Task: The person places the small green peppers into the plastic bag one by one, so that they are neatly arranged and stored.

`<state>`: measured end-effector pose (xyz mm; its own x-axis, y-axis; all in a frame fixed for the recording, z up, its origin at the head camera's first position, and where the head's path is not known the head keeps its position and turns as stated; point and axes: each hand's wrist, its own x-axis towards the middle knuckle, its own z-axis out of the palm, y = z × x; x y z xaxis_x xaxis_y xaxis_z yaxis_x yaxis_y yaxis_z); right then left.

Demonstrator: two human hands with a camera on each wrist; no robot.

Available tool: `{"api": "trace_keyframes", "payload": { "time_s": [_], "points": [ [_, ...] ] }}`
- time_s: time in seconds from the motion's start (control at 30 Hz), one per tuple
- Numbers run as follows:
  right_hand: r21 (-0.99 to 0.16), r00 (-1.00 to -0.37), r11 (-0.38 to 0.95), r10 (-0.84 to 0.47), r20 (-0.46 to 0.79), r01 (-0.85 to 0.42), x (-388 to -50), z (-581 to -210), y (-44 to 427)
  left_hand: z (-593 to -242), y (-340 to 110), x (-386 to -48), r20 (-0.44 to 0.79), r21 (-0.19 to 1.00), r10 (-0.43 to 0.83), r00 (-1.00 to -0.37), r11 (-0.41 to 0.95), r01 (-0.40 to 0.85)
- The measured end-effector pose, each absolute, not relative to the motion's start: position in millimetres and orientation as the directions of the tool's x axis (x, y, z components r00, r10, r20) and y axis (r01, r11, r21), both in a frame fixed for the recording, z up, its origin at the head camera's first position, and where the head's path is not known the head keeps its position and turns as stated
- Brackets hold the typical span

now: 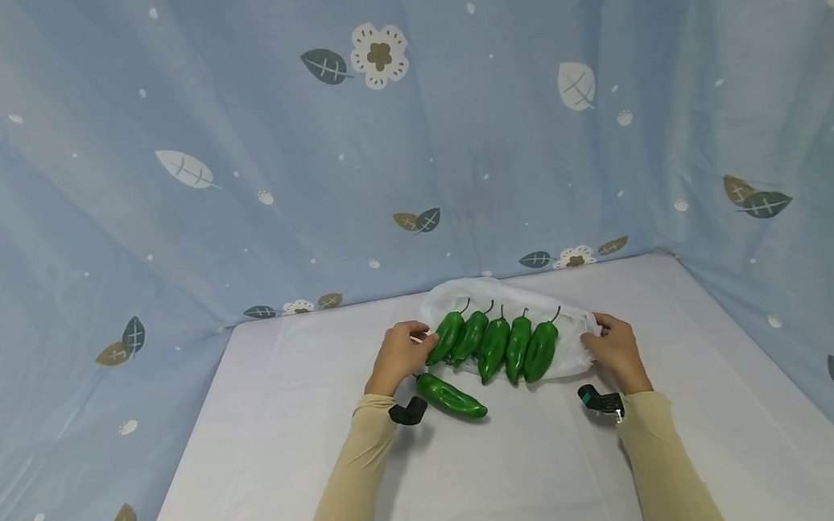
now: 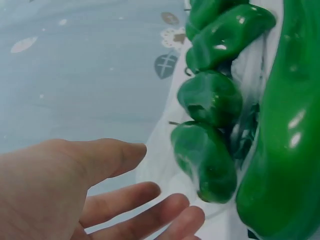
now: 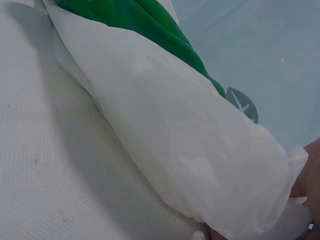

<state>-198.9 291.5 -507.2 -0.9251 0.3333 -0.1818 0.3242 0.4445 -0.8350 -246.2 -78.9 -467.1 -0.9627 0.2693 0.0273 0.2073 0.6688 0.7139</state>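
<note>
Several green peppers (image 1: 494, 350) with thin stems lie side by side along a thin white plastic bag (image 1: 578, 352); whether they are inside it or on top, I cannot tell. Another long green pepper (image 1: 451, 396) lies in front of the row, at the left. My left hand (image 1: 400, 357) is beside the leftmost pepper, and the left wrist view shows its thumb and fingers apart, holding nothing. At the opposite end, my right hand (image 1: 615, 350) pinches the bag's right edge. Most of that hand is cut off in the right wrist view, where the white bag (image 3: 175, 135) fills the middle.
A white cloth (image 1: 276, 432) covers the table. Behind it and on both sides hangs a light blue curtain (image 1: 273, 182) printed with leaves and flowers. A dark wrist device (image 1: 409, 411) is on the left wrist, another (image 1: 601, 400) on the right.
</note>
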Motion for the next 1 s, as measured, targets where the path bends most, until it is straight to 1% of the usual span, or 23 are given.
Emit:
{"api": "trace_keyframes", "payload": {
  "time_s": [0.23,0.43,0.67,1.0],
  "points": [
    [-0.835,-0.925,0.440,0.324,-0.197,0.332,-200,-510,292,-468,-84,-241,0.019,0.738,0.268,-0.963,0.646,0.194],
    [-0.831,-0.928,0.456,0.327,-0.177,0.319,-201,-509,293,-466,-87,-236,0.045,0.754,0.275,-0.960,0.621,0.213],
    [-0.836,-0.925,0.444,0.336,-0.176,0.321,-201,-509,292,-461,-87,-231,0.044,0.764,0.241,-0.969,0.617,0.188],
    [-0.838,-0.926,0.445,0.338,-0.170,0.316,-201,-511,294,-462,-89,-228,0.057,0.766,0.236,-0.970,0.613,0.194]
  ]
}}
